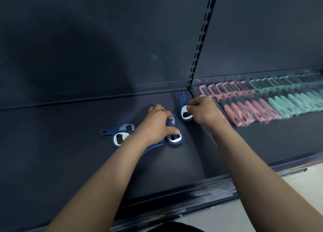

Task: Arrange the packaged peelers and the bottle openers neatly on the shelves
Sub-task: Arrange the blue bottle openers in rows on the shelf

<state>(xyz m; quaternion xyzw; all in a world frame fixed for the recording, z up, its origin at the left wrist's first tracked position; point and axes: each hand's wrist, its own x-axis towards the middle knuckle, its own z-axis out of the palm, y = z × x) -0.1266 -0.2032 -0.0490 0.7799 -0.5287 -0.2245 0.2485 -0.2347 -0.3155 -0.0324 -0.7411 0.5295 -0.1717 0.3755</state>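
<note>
Two hands busy, I noted: left hand (157, 125) gripped blue opener (169, 123) at pile (120, 135), right hand (204, 111) pinched second opener (183, 107) near peelers (244, 102).

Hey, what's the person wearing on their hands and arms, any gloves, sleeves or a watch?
Nothing visible: the left hand and right hand show no gloves, rings or watch, and no sleeve appears on either arm up to the frame's edge.

no readable text, labels or numbers
</note>
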